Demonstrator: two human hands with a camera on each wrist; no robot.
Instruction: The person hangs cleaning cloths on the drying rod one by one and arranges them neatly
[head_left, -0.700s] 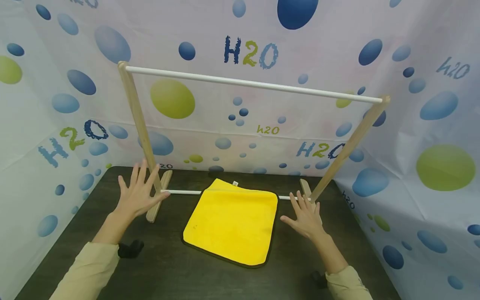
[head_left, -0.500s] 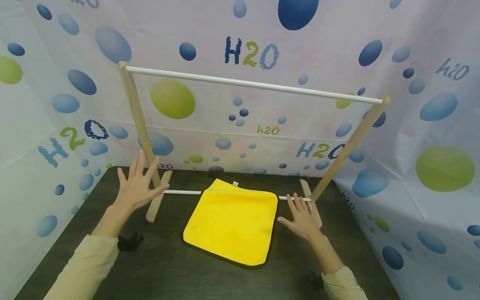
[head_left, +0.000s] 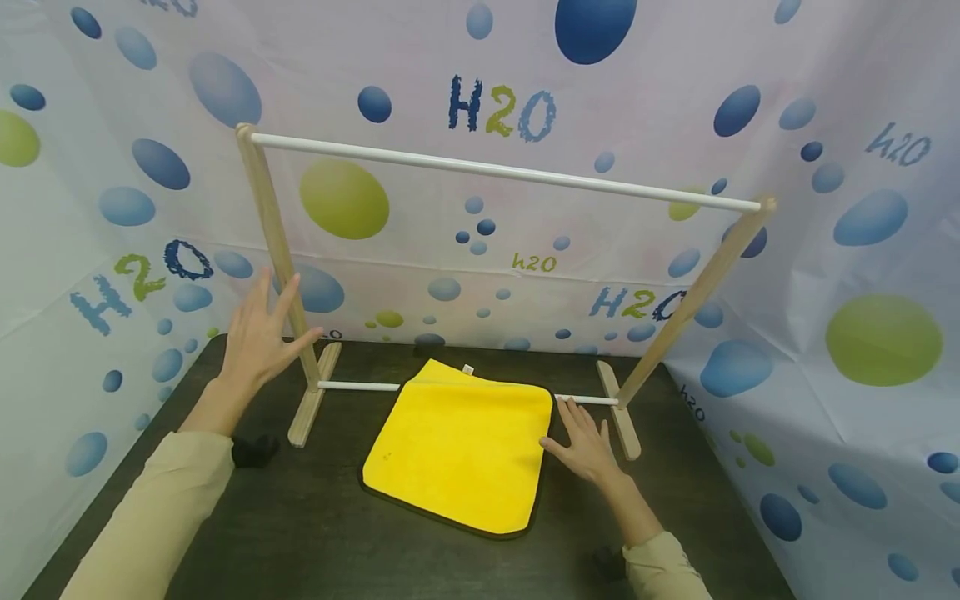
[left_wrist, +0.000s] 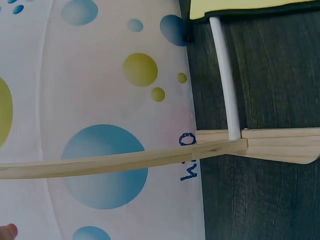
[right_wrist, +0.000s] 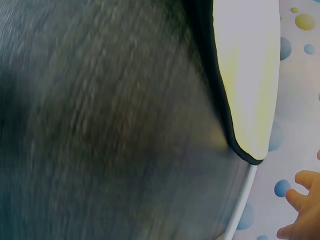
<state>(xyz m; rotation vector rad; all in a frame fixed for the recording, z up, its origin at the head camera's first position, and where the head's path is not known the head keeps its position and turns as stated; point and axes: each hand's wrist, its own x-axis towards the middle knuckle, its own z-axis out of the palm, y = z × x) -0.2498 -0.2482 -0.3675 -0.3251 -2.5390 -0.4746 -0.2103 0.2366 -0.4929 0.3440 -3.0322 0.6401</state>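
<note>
A yellow cloth (head_left: 457, 450) with a dark border lies on the dark table, draped over the low white bar (head_left: 358, 386) of a wooden rack. My left hand (head_left: 255, 337), fingers spread, is beside the rack's left post (head_left: 276, 225) and holds nothing. In the left wrist view only a fingertip (left_wrist: 8, 232) shows at the lower left. Close to the cloth's right edge is my right hand (head_left: 585, 443), its fingers extended and nothing in its grasp. Part of that hand (right_wrist: 304, 207) appears in the right wrist view, near the cloth's corner.
The rack's upper white bar (head_left: 495, 169) spans between the left post and the right post (head_left: 697, 300). Wooden feet (head_left: 619, 410) stand on the table (head_left: 315, 517). A curtain (head_left: 435, 275) with printed bubbles surrounds the table's back and sides.
My left hand has risen and shifted left along the left post. The right hand has moved left toward the cloth's edge, away from the right foot. The cloth stays put.
</note>
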